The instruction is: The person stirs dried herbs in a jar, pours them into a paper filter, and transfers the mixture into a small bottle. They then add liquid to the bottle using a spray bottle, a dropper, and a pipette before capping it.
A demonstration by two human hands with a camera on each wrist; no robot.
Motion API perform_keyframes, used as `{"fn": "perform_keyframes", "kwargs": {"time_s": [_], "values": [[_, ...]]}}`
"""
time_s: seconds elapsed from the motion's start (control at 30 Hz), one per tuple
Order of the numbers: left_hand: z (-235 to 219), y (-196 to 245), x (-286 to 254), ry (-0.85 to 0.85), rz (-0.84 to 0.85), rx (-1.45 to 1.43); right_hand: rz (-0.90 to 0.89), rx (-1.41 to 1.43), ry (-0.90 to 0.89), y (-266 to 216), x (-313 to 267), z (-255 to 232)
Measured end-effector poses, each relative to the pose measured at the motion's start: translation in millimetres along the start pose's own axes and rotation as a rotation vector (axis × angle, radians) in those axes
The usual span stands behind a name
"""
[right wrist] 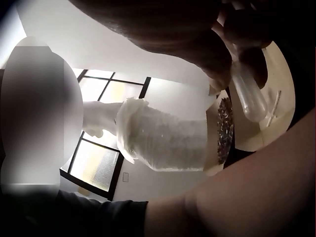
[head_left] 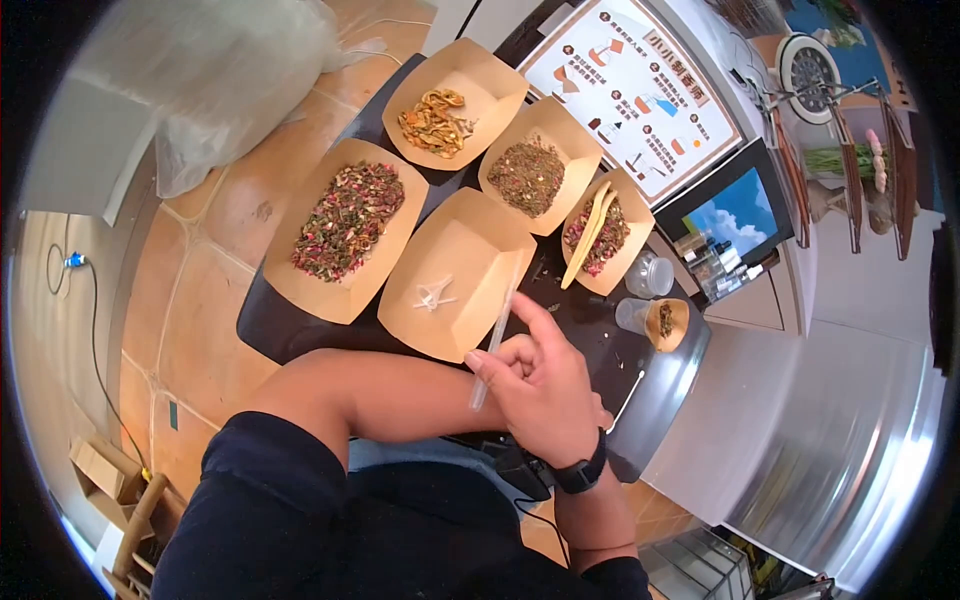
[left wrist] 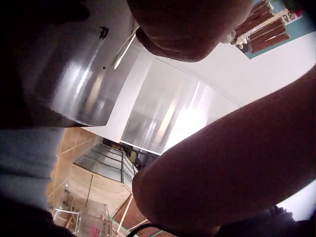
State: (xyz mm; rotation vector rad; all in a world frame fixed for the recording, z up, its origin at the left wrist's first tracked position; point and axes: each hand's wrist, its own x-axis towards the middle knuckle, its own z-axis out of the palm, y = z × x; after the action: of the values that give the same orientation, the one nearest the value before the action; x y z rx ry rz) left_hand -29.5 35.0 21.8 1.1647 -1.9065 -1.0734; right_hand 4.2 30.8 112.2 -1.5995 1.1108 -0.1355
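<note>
My right hand (head_left: 555, 395) pinches a clear plastic dropper (head_left: 478, 393) between thumb and fingers. The dropper slants over the near edge of a paper tray (head_left: 470, 235), in which a few small translucent plastic pieces (head_left: 433, 295) lie. In the right wrist view the dropper's rounded end (right wrist: 254, 106) points down from my fingers. My left forearm (head_left: 410, 395) crosses beneath the right hand, which hides most of the left hand. A thin white stick (head_left: 628, 398) with a wider tip runs close by the left hand (left wrist: 182, 29); I cannot tell whether it is gripped.
Paper trays of dried petals (head_left: 350, 220), orange peel pieces (head_left: 435, 122) and brown herbs (head_left: 527, 175) stand on the dark table (head_left: 260, 315). Wooden tongs (head_left: 590, 235) lie across another tray. A glass jar (head_left: 655, 275), a cup (head_left: 632, 315) and dropper bottles (head_left: 710, 265) are at right.
</note>
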Motion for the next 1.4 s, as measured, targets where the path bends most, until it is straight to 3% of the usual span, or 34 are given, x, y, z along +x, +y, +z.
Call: {"fn": "perform_keyframes", "kwargs": {"time_s": [0.07, 0.13, 0.17, 0.23, 0.27, 0.3, 0.33, 0.4, 0.5, 0.73, 0.8, 1.3, 1.4], "values": [[6, -2, 2, -0.057, -0.022, 0.087, -0.031, -0.053, 0.005, -6, 4, 5], [36, -18, 8, 0.103, 0.046, 0.074, -0.013, -0.065, -0.004, -11, 6, 6], [64, -34, 13, 0.105, 0.045, 0.075, -0.029, -0.045, -0.057, -3, 8, 5], [114, -69, 22, 0.241, 0.203, -0.228, -0.05, -0.024, -0.118, 11, 12, 7], [87, -54, 16, 0.246, 0.199, -0.225, -0.173, -0.086, -0.124, 17, 13, 8], [61, -35, 11, 0.144, 0.099, -0.115, -0.295, -0.147, -0.128, 21, 13, 9], [35, -19, 6, 0.04, 0.002, -0.006, -0.295, -0.15, -0.131, 18, 10, 11], [18, -14, 2, 0.027, 0.042, 0.018, -0.265, -0.176, -0.076, 6, 4, 19], [17, -13, 0, 0.063, 0.098, 0.049, -0.325, -0.311, 0.011, -4, 0, 27], [16, -14, 0, 0.073, 0.103, -0.001, -0.326, -0.322, -0.062, 4, -2, 24], [17, -11, -1, 0.087, 0.07, 0.01, -0.536, -0.373, 0.014, 13, 4, 24], [11, -13, -4, 0.159, 0.122, -0.007, -0.439, -0.54, 0.1, 19, 9, 32], [10, -15, 2, 0.064, 0.096, 0.036, -0.45, -0.477, 0.089, 14, 1, 27]]}}
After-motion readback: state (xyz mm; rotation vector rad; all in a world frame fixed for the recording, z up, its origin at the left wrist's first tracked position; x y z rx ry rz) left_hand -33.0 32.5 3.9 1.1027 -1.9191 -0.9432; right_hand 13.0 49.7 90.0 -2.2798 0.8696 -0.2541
